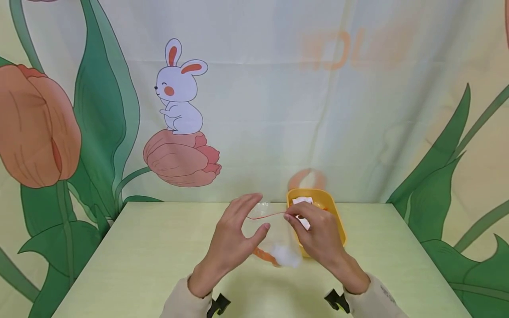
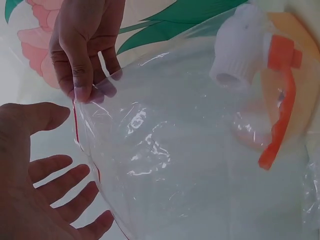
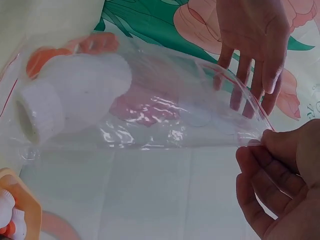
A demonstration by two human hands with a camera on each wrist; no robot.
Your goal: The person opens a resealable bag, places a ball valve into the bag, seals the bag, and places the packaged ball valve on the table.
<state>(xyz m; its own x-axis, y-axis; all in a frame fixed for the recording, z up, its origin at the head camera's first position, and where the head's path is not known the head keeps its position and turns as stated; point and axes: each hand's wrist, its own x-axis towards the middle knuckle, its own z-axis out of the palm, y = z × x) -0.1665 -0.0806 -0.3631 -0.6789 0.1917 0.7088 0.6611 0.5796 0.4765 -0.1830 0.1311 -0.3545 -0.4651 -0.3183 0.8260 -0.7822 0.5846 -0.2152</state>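
A clear zip bag (image 2: 160,155) with a red line along its mouth hangs from my right hand (image 1: 318,227), whose thumb and fingertips pinch one corner of that edge. Through the film show a white ribbed plastic piece (image 2: 237,50) and an orange strip (image 2: 282,117), low in the bag. My left hand (image 1: 234,234) has its thumb and fingers spread apart. In the left wrist view its fingertips are right by the red-lined edge, with nothing gripped. Seen from the right wrist, the white piece (image 3: 85,95) lies at the bag's far end.
Behind my right hand, a yellow bin (image 1: 339,221) with white and orange pieces stands at the table's back edge. More clear plastic with a red line (image 3: 9,97) shows at the right wrist view's left edge. A printed curtain (image 1: 254,110) hangs behind the table (image 1: 139,265).
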